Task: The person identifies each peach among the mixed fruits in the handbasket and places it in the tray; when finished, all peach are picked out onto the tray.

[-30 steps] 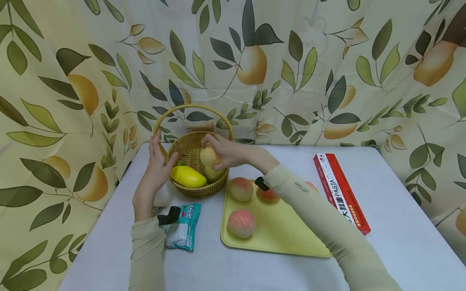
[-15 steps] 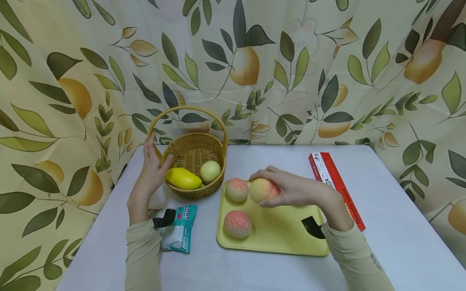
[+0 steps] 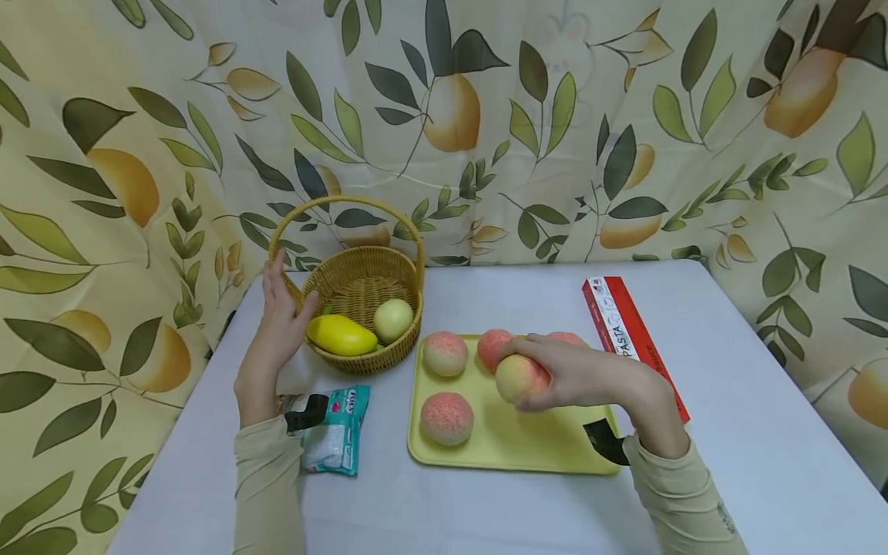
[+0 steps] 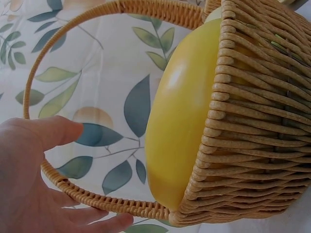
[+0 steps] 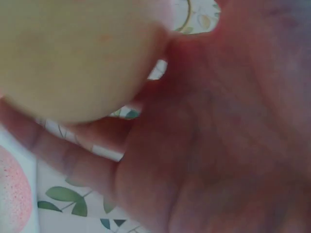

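My right hand (image 3: 576, 374) grips a yellow-and-pink peach (image 3: 519, 378) between thumb and fingers, over the yellow tray (image 3: 499, 455). In the right wrist view that peach (image 5: 77, 58) fills the upper left, pale and blurred. My left hand (image 3: 274, 324) lies along the left side of the wicker basket (image 3: 388, 356), fingers extended against its arched handle (image 4: 104, 204) and thumb apart. A smooth, long yellow fruit (image 3: 343, 335) and a round pale green fruit (image 3: 393, 320) lie in the basket. Speckled pink peaches (image 3: 445, 354) sit on the tray, some partly behind my right hand.
A red pasta box (image 3: 634, 339) lies slantwise right of the tray. A teal-and-white packet (image 3: 340, 432) lies in front of the basket, partly covered by my left wrist. A fruit-patterned curtain (image 3: 451, 116) hangs behind the white table (image 3: 378, 509).
My right hand has lifted the yellow-and-pink peach out of the basket and carried it right, over the tray. My left hand stays at the basket handle. The whole view has shifted slightly.
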### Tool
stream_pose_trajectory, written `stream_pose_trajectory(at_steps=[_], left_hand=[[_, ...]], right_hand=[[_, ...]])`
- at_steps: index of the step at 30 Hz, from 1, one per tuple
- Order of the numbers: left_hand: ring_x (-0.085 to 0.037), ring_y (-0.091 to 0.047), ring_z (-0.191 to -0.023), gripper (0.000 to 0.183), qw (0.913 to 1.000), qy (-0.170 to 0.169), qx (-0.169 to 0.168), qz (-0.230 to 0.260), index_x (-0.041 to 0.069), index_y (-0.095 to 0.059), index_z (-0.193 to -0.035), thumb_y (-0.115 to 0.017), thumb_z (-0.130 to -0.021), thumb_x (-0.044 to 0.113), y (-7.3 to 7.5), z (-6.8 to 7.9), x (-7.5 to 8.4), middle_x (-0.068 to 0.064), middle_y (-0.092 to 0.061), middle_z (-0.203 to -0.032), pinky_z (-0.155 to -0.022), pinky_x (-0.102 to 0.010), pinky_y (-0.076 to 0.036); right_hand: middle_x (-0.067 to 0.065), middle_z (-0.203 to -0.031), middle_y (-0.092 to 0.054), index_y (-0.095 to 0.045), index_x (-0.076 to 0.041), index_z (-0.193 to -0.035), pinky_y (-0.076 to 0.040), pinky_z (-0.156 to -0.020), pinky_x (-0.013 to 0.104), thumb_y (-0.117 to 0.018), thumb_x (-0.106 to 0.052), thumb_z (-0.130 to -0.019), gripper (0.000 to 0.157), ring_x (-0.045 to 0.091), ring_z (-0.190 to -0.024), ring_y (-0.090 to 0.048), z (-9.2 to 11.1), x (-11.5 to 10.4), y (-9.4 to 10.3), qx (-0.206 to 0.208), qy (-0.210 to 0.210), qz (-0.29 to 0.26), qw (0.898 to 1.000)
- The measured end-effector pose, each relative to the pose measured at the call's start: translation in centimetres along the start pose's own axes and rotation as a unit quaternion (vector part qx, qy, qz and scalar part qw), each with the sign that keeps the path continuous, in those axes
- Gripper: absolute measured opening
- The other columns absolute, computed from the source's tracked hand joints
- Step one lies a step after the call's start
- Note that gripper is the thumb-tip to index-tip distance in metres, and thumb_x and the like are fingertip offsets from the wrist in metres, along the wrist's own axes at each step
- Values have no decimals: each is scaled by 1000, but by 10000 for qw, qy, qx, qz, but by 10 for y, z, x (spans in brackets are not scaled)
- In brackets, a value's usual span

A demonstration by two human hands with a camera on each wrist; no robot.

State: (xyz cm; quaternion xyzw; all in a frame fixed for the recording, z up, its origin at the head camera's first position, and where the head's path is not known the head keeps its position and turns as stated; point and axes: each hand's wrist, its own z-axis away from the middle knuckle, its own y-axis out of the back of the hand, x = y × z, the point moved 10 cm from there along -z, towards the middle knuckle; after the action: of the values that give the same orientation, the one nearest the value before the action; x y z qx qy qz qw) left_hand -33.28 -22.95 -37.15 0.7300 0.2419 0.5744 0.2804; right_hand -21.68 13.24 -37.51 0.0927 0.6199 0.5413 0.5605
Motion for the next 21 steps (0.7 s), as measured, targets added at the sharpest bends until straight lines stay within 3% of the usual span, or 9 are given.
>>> stream_pose_trajectory(at_steps=[7,10,14,21], left_hand=[[-57,1,-155,86,10000,-9,-38,12,35,23,-160,-42,-107,51,5,1,1,-15,35,-166,-117,-78,-15],[-58,1,-155,86,10000,-24,-51,51,34,23,-161,-43,-107,50,7,1,3,-15,35,-166,-117,-79,-15],[-57,3,-155,86,10000,-12,-67,63,35,23,-160,-42,-107,50,9,2,4,-14,36,-166,-118,-78,-14],[-57,2,-155,88,9999,98,-3,56,33,23,-161,-43,-107,52,12,7,-3,-13,36,-166,-118,-78,-14]], right_hand=[[0,-119,-63,-62,-21,-129,-50,-89,33,-76,-22,-78,53,15,-103,-56,-9,0,-31,-502,-450,782,9947],[5,-126,-61,-62,-19,-127,-50,-80,32,-74,-19,-76,53,18,-91,-58,-15,-2,-41,-508,-646,1085,9907],[7,-119,-57,-61,-17,-124,-42,-67,30,-72,-13,-74,51,19,-72,-52,-20,-4,-51,-514,-891,1228,9871],[7,-110,-51,-60,-18,-122,-42,-70,34,-78,-11,-74,52,22,-82,-51,-26,-4,-66,-748,-1164,1167,9835]])
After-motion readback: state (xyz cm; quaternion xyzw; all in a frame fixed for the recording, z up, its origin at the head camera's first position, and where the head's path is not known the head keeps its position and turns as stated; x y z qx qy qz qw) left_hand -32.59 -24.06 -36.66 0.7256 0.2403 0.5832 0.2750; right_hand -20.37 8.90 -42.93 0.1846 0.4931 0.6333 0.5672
